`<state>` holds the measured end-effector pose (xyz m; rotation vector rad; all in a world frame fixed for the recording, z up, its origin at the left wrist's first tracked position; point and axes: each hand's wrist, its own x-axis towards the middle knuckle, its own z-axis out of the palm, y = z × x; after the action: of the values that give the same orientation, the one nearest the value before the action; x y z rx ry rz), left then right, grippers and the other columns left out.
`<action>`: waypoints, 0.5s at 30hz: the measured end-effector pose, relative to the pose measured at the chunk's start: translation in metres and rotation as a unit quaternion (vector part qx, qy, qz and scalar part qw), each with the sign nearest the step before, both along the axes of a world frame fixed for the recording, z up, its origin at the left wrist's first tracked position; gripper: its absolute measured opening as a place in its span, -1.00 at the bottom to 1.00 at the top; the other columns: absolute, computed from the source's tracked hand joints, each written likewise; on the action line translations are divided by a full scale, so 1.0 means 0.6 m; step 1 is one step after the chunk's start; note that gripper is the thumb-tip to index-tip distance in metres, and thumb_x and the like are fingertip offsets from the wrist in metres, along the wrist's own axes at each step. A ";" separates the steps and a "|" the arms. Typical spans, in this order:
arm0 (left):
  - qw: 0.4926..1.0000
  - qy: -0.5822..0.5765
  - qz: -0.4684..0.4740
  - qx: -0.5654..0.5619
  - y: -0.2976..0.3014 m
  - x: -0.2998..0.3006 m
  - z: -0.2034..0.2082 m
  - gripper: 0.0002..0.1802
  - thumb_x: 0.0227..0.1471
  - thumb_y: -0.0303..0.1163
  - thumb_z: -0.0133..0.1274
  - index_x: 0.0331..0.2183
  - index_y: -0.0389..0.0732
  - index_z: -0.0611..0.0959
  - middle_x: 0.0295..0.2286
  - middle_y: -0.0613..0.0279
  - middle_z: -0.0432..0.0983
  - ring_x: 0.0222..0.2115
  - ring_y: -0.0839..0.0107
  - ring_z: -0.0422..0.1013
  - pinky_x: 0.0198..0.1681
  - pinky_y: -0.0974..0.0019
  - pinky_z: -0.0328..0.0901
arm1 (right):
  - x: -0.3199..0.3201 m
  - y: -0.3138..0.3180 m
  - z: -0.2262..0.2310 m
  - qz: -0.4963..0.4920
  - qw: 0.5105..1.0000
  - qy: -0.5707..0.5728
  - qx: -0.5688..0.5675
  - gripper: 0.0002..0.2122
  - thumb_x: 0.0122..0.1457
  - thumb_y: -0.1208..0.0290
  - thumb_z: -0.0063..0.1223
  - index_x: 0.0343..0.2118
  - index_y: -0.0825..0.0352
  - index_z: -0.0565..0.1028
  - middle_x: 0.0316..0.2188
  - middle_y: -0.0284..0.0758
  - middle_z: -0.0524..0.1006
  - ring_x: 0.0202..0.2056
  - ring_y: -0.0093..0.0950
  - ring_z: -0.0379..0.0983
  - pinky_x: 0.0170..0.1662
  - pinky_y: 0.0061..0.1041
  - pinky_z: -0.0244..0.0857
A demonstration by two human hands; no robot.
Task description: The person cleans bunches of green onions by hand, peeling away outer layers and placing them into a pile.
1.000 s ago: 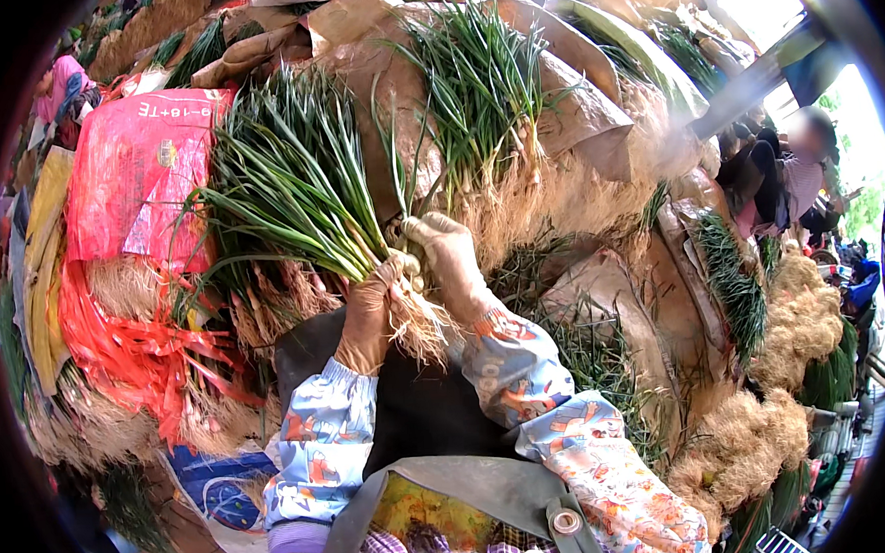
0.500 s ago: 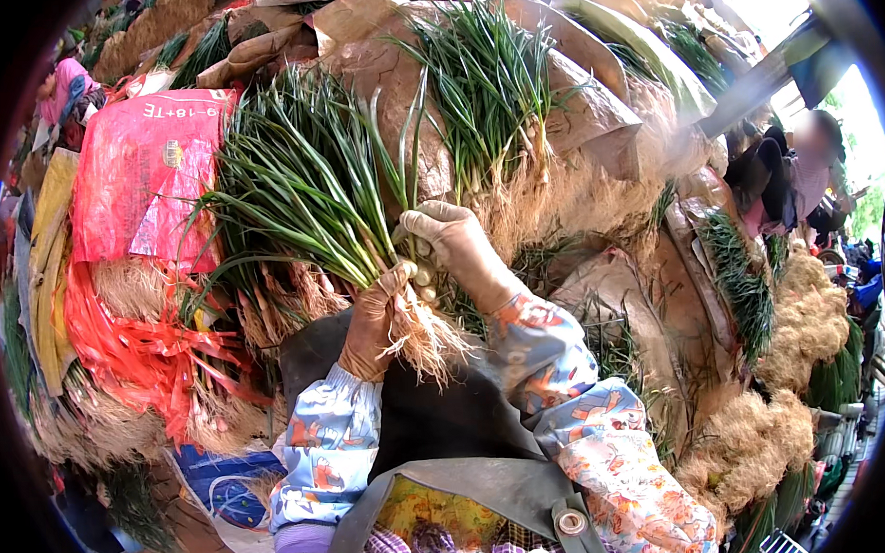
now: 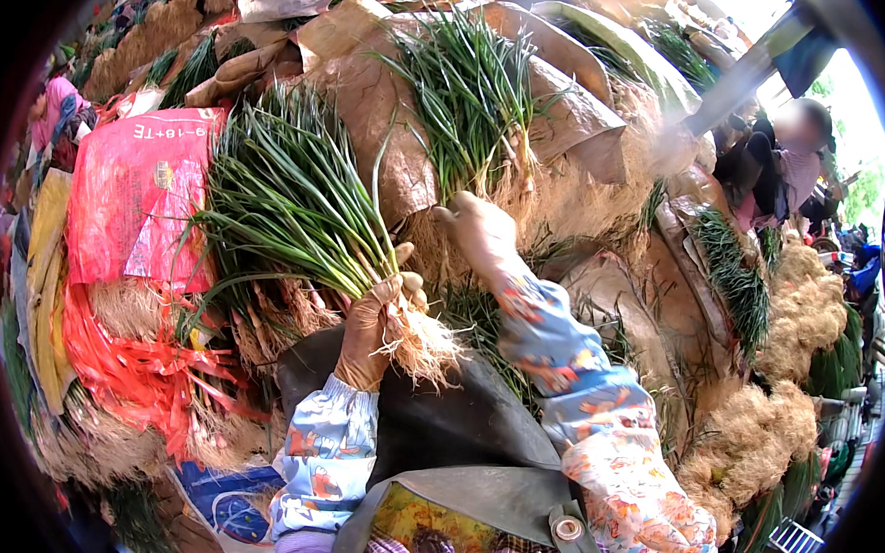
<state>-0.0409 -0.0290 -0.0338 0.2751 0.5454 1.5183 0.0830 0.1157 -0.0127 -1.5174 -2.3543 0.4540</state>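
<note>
My left hand point(image 3: 368, 328) is closed around a bunch of scallion-like plants point(image 3: 308, 198). Their long green leaves fan up and left, while the pale stringy roots point(image 3: 420, 344) hang out to the right of my fist. My right hand point(image 3: 482, 234) is apart from that bunch, at the lower edge of a loose pile of the same plants point(image 3: 465, 95). Its thumb and forefinger are slightly parted with nothing visible between them; the other fingers curl out of sight.
Brown sheets point(image 3: 593, 125) lie under and behind the loose pile. Left stands a red plastic sack point(image 3: 143, 204) over more rooted bundles. Fibrous tan root clumps point(image 3: 760, 451) sit at the right. A person point(image 3: 799, 157) is at the far right, and another point(image 3: 57, 110) at the far left.
My right hand has let go of the bunch and moved up and right to the loose pile. My left hand keeps its grip, slightly lower.
</note>
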 end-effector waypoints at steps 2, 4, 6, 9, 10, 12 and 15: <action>0.998 -0.003 -0.033 0.050 0.009 0.008 -0.008 -0.50 -0.02 -0.36 0.03 -0.04 -0.32 0.32 -0.52 0.24 0.44 -0.47 0.43 0.42 -0.39 0.42 0.34 | -0.007 0.028 -0.041 -0.008 0.998 0.031 0.061 -0.79 0.08 0.24 -0.05 -0.48 0.31 0.41 -0.63 -0.20 0.46 -0.54 -0.31 0.43 -0.39 -0.32 0.28; 0.999 -0.025 0.012 0.038 -0.009 0.000 0.000 -0.65 -0.03 -0.36 0.04 -0.18 -0.29 0.41 -0.53 0.27 0.39 -0.47 0.41 0.39 -0.34 0.35 0.31 | -0.013 -0.003 -0.033 0.033 0.998 0.053 0.002 -0.83 0.05 0.29 -0.04 -0.51 0.28 0.41 -0.64 -0.20 0.45 -0.54 -0.29 0.44 -0.38 -0.34 0.32; 0.997 -0.047 -0.015 0.066 -0.015 -0.001 0.009 -0.63 -0.07 -0.38 0.09 -0.19 -0.24 0.41 -0.38 0.24 0.43 -0.19 0.30 0.37 -0.12 0.26 0.30 | 0.049 -0.048 -0.051 0.142 0.989 0.009 -0.032 -0.88 0.02 0.33 -0.04 -0.47 0.26 0.45 -0.62 -0.22 0.47 -0.51 -0.30 0.45 -0.35 -0.38 0.36; 0.998 0.061 0.006 0.022 -0.019 0.001 0.004 -0.72 -0.03 -0.36 0.02 -0.23 -0.22 0.44 -0.10 0.06 0.33 0.00 0.25 0.22 0.02 0.15 0.17 | 0.150 -0.102 -0.065 0.327 0.882 -0.223 -0.257 -0.80 0.04 0.29 -0.04 -0.32 0.26 0.50 -0.43 -0.26 0.52 -0.35 -0.34 0.47 -0.28 -0.39 0.35; 0.995 0.091 0.019 0.019 -0.019 0.003 0.005 -0.73 -0.02 -0.36 0.01 -0.23 -0.22 0.44 -0.08 0.05 0.32 0.01 0.25 0.20 0.03 0.13 0.15 | 0.168 -0.107 -0.061 0.376 0.825 -0.302 -0.296 -0.80 0.06 0.29 -0.06 -0.32 0.26 0.50 -0.43 -0.25 0.52 -0.36 -0.34 0.47 -0.29 -0.38 0.35; 0.997 0.070 0.005 -0.022 -0.019 -0.004 -0.006 -0.75 -0.02 -0.35 0.00 -0.25 -0.23 0.44 -0.19 0.10 0.39 -0.06 0.25 0.28 0.01 0.13 0.17 | 0.160 -0.061 -0.066 0.264 0.938 -0.086 -0.207 -0.78 0.06 0.24 -0.05 -0.37 0.29 0.49 -0.45 -0.23 0.51 -0.39 -0.32 0.46 -0.30 -0.34 0.34; 1.000 -0.028 0.000 0.005 -0.005 0.009 0.001 -0.75 -0.01 -0.38 0.02 -0.24 -0.20 0.42 -0.42 0.17 0.45 -0.33 0.30 0.41 -0.33 0.40 0.37 | 0.073 -0.010 0.013 0.012 0.998 0.056 0.005 -0.75 0.00 0.18 0.03 -0.45 0.30 0.46 -0.53 -0.20 0.49 -0.44 -0.29 0.45 -0.33 -0.34 0.31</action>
<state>-0.0355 -0.0322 -0.0330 0.2402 0.4937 1.5239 0.1269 0.1095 -0.0048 -1.4232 -2.2867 0.5173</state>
